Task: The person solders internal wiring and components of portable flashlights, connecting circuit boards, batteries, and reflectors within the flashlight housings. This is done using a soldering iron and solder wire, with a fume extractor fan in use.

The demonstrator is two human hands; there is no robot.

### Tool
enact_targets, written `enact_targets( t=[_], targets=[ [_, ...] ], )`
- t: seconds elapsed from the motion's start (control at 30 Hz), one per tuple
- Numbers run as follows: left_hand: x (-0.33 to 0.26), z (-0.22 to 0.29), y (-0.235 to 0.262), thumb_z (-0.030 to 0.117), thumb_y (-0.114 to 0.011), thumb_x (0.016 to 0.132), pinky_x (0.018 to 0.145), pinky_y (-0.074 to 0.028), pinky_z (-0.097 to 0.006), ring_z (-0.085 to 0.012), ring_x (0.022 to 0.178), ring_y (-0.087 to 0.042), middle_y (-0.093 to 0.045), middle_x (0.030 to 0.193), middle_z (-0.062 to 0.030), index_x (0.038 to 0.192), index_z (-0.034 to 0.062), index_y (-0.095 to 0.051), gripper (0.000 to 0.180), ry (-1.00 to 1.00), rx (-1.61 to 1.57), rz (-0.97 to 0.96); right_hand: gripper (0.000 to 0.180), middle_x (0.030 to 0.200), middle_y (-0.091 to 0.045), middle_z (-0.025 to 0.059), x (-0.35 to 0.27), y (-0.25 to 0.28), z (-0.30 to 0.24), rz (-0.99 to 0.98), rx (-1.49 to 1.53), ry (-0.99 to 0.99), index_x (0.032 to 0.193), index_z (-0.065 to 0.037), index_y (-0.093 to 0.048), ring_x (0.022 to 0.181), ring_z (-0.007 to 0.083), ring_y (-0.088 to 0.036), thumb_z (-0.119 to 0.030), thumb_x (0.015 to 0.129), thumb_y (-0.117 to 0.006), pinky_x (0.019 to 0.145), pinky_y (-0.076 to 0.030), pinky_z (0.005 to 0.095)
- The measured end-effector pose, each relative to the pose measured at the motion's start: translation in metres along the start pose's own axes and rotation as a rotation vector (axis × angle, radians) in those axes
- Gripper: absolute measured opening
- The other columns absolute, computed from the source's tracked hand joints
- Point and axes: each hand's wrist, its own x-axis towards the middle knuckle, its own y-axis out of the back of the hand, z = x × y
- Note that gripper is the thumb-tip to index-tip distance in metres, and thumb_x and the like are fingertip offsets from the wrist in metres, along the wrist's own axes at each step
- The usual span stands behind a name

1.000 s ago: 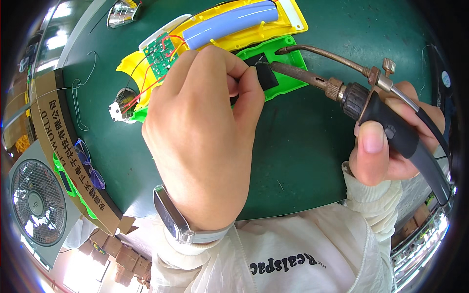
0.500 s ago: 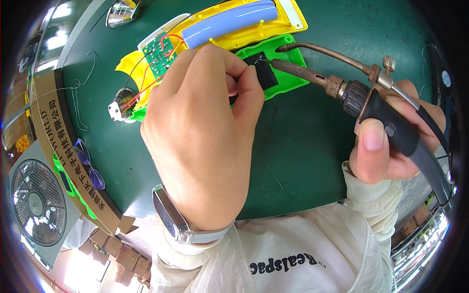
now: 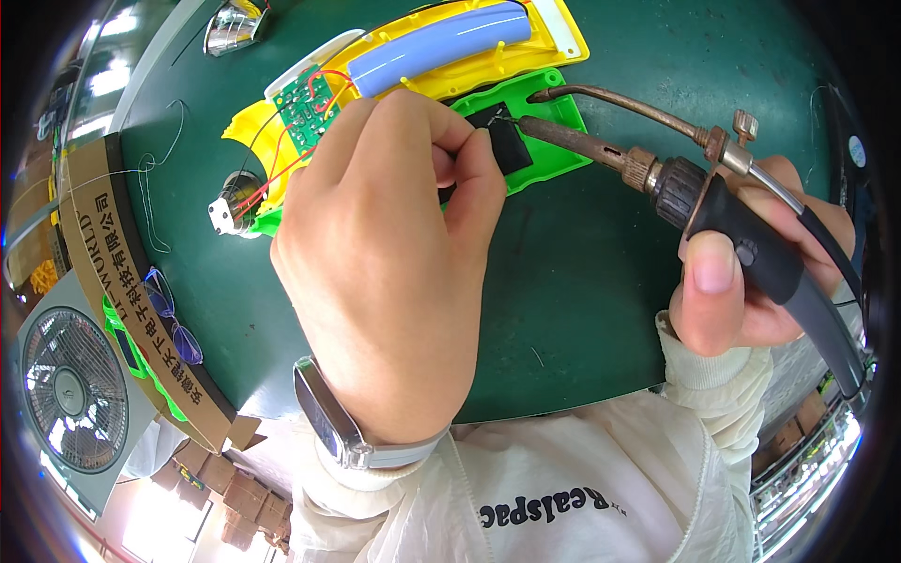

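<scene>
My right hand (image 3: 741, 281) grips the black handle of a soldering iron (image 3: 657, 169); its brown tip reaches left to a small black part (image 3: 511, 145) on a green plastic piece (image 3: 554, 127). My left hand (image 3: 385, 263), a watch on its wrist, has its fingertips pinched at that black part, right beside the iron's tip; what they pinch is hidden. Behind them lies an open yellow casing (image 3: 554, 42) holding a pale blue cylinder (image 3: 441, 47) and a small green circuit board (image 3: 305, 108) with red wires.
A small round metal part (image 3: 230, 202) hangs on wires left of the casing on the green mat (image 3: 582, 281). A cardboard box wall (image 3: 122, 281) stands at the left, with a desk fan (image 3: 70, 389) below. A shiny metal object (image 3: 230, 28) sits top left.
The iron's tip and my left fingertips have held nearly still at the black part; only slight shifts show.
</scene>
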Motion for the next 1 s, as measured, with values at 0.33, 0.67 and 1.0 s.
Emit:
enact_targets(
  t=[0.33, 0.67, 1.0],
  targets=[
    [-0.001, 0.003, 0.004, -0.002, -0.07, 0.075, 0.055, -0.04, -0.024, -0.0097, 0.057, -0.048, -0.057, 0.067, -0.0042, 0.078, 0.0, -0.061, 0.009, -0.027, 0.091, -0.019, 0.032, 0.071, -0.057, 0.0125, -0.002, 0.004, -0.005, 0.665, -0.095, -0.273, 0.096, 0.001, -0.049, 0.056, 0.0153, -0.052, -0.018, 0.082, -0.071, 0.051, -0.044, 0.0274],
    [-0.003, 0.007, 0.003, -0.001, -0.072, 0.071, 0.062, -0.04, -0.034, -0.0201, 0.057, -0.049, -0.052, 0.068, -0.0028, 0.077, 0.0065, -0.056, 0.018, 0.058, 0.019, -0.024, 0.02, 0.067, -0.059, 0.0059, 0.039, 0.04, 0.078, 0.787, -0.175, -0.342, 0.093, 0.001, -0.055, 0.055, 0.0098, -0.053, -0.013, 0.087, -0.069, 0.049, -0.041, 0.0222],
    [-0.003, 0.01, 0.003, -0.002, -0.072, 0.07, 0.059, -0.037, -0.032, -0.0171, 0.057, -0.042, -0.048, 0.067, -0.0003, 0.077, 0.0077, -0.056, 0.02, 0.095, 0.042, -0.033, 0.021, 0.064, -0.058, 0.0049, 0.043, 0.041, 0.083, 0.776, -0.22, -0.435, 0.093, 0.0, -0.053, 0.053, 0.0086, -0.053, -0.012, 0.087, -0.07, 0.048, -0.041, 0.0209]
  ],
)
